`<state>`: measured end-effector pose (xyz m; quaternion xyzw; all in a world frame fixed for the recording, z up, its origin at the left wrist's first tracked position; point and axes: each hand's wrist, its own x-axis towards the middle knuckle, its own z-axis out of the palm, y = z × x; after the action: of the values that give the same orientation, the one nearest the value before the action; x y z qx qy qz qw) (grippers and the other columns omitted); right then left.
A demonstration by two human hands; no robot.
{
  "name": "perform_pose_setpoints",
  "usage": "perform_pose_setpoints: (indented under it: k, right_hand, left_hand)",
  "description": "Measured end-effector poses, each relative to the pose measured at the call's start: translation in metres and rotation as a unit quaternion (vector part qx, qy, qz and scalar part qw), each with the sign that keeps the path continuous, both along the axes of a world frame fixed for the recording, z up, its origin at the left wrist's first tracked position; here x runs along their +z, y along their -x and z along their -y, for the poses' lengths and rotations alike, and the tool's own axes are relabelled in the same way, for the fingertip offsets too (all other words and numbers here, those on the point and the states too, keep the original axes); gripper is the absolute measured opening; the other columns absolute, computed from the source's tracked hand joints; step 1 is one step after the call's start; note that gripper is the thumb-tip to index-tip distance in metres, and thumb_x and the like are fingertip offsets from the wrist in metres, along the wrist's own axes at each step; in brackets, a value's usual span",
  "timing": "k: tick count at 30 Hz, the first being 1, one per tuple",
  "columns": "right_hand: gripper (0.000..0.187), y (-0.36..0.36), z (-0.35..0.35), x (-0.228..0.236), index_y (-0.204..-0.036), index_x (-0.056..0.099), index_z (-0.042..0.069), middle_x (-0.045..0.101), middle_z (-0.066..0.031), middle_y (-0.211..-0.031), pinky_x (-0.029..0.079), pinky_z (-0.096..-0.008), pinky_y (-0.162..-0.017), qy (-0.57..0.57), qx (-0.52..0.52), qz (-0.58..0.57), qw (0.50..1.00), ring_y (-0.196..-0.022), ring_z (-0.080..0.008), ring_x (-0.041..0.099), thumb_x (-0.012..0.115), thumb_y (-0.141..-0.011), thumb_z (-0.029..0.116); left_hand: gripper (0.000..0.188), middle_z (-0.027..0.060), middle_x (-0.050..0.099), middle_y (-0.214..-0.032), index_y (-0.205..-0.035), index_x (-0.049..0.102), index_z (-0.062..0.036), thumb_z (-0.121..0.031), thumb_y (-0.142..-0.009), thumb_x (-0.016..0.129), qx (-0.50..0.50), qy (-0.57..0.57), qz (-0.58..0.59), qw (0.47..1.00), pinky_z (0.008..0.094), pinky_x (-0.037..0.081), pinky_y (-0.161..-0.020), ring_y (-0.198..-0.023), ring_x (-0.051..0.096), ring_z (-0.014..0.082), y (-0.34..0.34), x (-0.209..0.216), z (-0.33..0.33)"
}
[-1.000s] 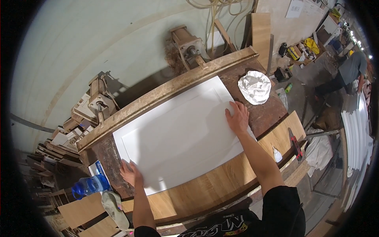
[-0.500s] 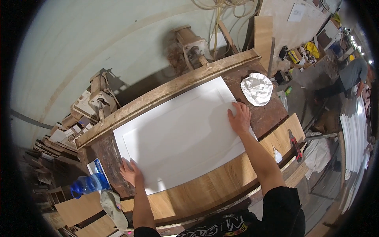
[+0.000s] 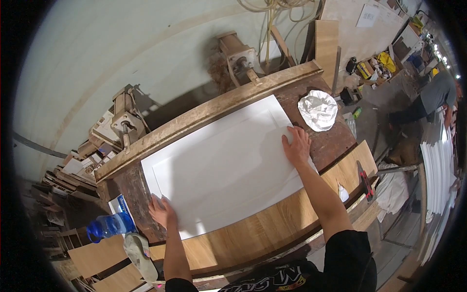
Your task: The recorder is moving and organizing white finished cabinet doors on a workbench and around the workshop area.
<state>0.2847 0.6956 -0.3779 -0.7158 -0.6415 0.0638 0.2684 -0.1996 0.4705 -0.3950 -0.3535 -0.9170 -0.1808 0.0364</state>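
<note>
A large white rectangular panel [image 3: 219, 165] with a shallow raised or recessed border lies on the workbench, tilted up to the right. My left hand [image 3: 163, 212] holds its left edge, thumb over the face and fingers along the outer side. At the opposite end, my right hand [image 3: 297, 146] grips the right edge the same way, with its fingers somewhat spread. The undersides of the fingertips are hidden. Just past the right hand, a crumpled silvery-white round cover [image 3: 318, 111] sits on the brown bench top [image 3: 331, 141].
A wood-grain board [image 3: 258, 228] runs along the near side, with a small white glue bottle [image 3: 343, 192] and a red-black utility knife [image 3: 365, 180] at its right. Behind the panel stretches a wooden beam [image 3: 209, 114] with two clamp cylinders. Left stands a blue water jug [image 3: 109, 226]. A person [image 3: 435, 95] bends at far right.
Both hands stay on the panel's edges. The whole view has shifted very slightly; the panel has not visibly moved on the bench.
</note>
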Motion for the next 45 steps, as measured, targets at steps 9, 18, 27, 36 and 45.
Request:
perform_pose_setpoints:
  k: [9, 18, 27, 36, 45]
  right_hand:
    - [0.041, 0.002, 0.0, 0.004, -0.125, 0.061, 0.014, 0.056, -0.0081, -0.131, 0.036, -0.0481, -0.104, -0.001, 0.008, 0.003, 1.0, -0.123, -0.0304, 0.049, 0.07, -0.087, 0.027]
    - [0.04, 0.0, -0.002, 0.003, -0.124, 0.062, 0.015, 0.056, -0.0066, -0.131, 0.036, -0.0483, -0.104, 0.013, -0.004, 0.01, 1.0, -0.124, -0.0298, 0.048, 0.068, -0.088, 0.029]
    - [0.04, -0.004, -0.003, -0.003, -0.124, 0.06, 0.013, 0.058, -0.01, -0.125, 0.038, -0.0511, -0.104, -0.007, 0.041, 0.013, 0.999, -0.123, -0.0329, 0.05, 0.069, -0.087, 0.025]
    - [0.042, 0.008, -0.003, -0.005, -0.128, 0.06, 0.017, 0.056, -0.0076, -0.134, 0.035, -0.0497, -0.109, 0.026, -0.013, 0.045, 0.999, -0.128, -0.0314, 0.048, 0.068, -0.089, 0.03]
    - [0.039, 0.008, -0.004, -0.006, -0.126, 0.06, 0.016, 0.057, -0.0062, -0.13, 0.037, -0.0483, -0.107, 0.037, -0.019, 0.054, 0.998, -0.126, -0.0308, 0.05, 0.068, -0.089, 0.028]
  left_hand:
    - [0.057, 0.0163, 0.05, -0.14, -0.147, 0.051, -0.0155, -0.046, -0.099, 0.051, 0.014, 0.009, -0.001, 1.0, 0.0543, 0.034, -0.11, -0.13, 0.044, 0.0382, -0.007, 0.005, -0.001]
    - [0.054, 0.0176, 0.049, -0.143, -0.146, 0.052, -0.0142, -0.042, -0.099, 0.052, 0.008, 0.003, -0.009, 1.0, 0.0542, 0.032, -0.112, -0.129, 0.045, 0.041, -0.008, 0.009, -0.007]
    - [0.054, 0.0238, 0.054, -0.135, -0.143, 0.056, -0.0123, -0.041, -0.097, 0.056, 0.012, 0.003, -0.022, 1.0, 0.0537, 0.038, -0.107, -0.124, 0.048, 0.0446, -0.005, 0.007, -0.003]
    - [0.058, 0.0171, 0.049, -0.141, -0.147, 0.051, -0.0179, -0.046, -0.097, 0.053, 0.035, 0.012, 0.058, 0.998, 0.0523, 0.026, -0.116, -0.133, 0.041, 0.0386, -0.003, 0.02, -0.001]
    - [0.057, 0.0154, 0.052, -0.137, -0.145, 0.053, -0.0162, -0.045, -0.096, 0.055, 0.046, 0.012, 0.041, 0.998, 0.0523, 0.027, -0.116, -0.13, 0.043, 0.0377, -0.002, 0.017, -0.002]
